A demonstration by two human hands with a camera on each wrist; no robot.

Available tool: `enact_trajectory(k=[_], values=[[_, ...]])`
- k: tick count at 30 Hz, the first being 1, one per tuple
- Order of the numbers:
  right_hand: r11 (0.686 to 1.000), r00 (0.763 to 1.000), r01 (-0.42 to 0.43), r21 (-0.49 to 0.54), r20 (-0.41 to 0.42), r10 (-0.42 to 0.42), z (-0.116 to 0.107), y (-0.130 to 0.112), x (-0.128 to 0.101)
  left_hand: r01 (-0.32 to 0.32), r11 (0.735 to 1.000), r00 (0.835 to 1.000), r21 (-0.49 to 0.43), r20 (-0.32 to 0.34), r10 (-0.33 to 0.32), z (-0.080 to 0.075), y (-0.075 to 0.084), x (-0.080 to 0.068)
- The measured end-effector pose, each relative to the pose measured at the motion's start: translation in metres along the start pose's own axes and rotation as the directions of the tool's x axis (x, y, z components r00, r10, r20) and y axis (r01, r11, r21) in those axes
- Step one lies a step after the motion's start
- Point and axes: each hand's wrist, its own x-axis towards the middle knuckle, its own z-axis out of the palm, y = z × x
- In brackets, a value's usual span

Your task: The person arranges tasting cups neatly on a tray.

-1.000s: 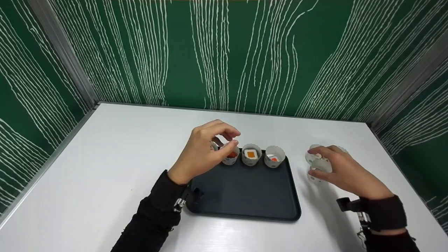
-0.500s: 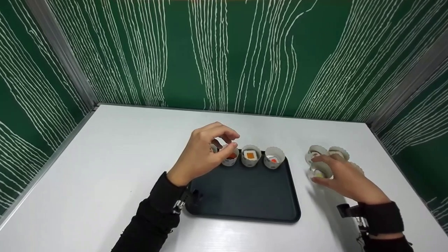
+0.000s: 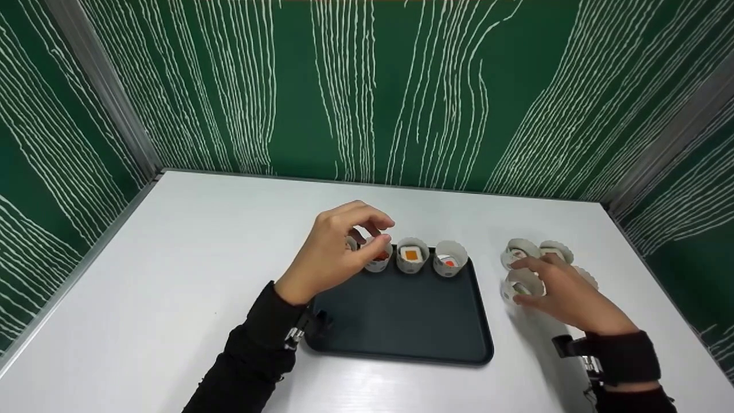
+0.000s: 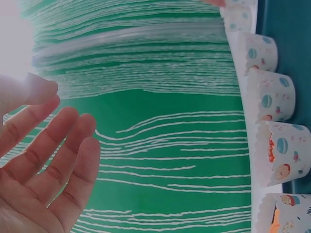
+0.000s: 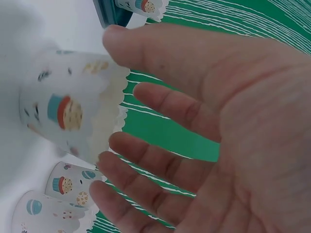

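Note:
My left hand [image 3: 338, 246] hovers over the back left of a dark tray [image 3: 401, 321], fingers loosely bent and holding nothing. Below and beside it, paper baking cups stand in a row, one with red contents [image 3: 378, 258], one with a white and orange piece [image 3: 410, 255], one with a red and white piece [image 3: 449, 259]. Right of the tray, my right hand [image 3: 565, 292] is at a paper cup [image 3: 519, 291] with a pale greenish piece inside. In the right wrist view, its thumb and fingers spread around the scalloped rim of that cup [image 5: 63, 107] without a visible grip.
More paper cups cluster by the right hand: one behind [image 3: 520, 251], one at the back right [image 3: 557, 250], and one partly hidden [image 3: 588, 276]. Green walls with white wavy lines [image 3: 367, 92] enclose the white table [image 3: 229, 229].
The right hand has shifted slightly down and spread from the cup, whose contents now show. More cups behind the hand have come into sight. My left hand stays in place.

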Motion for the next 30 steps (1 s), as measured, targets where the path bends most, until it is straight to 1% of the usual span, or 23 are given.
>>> enact_trajectory(k=[5,7,12,18,24,30], values=[[1.0,1.0,0.014,0.019,-0.002,-0.014,0.0026,-0.001,0.0011,0.002,1.0,1.0,0.0,0.005,-0.002,-0.0008,0.0013,-0.0001],[0.999,0.999,0.039,0.024,-0.007,-0.039,0.0042,-0.0013,0.0019,0.001,1.0,1.0,0.002,0.005,-0.001,-0.0006,0.0011,-0.0001],[0.998,0.998,0.06,0.013,-0.025,-0.06,0.0072,-0.0015,0.0023,0.001,1.0,1.0,0.001,0.006,-0.001,-0.0008,0.0017,0.0001],[0.999,0.999,0.046,0.016,-0.005,-0.045,0.0065,-0.0014,0.0017,0.0,1.0,1.0,0.003,0.01,0.0,-0.0009,0.0013,-0.0006],[0.999,0.999,0.036,0.018,0.026,-0.037,0.0045,-0.002,0.0023,0.0,1.0,1.0,0.001,0.029,0.0,-0.0001,0.0008,0.0003],[1.0,1.0,0.021,0.001,0.017,-0.021,0.0055,-0.0017,0.0,-0.004,1.0,0.998,0.0,0.061,0.004,0.0005,0.0018,0.0004]])
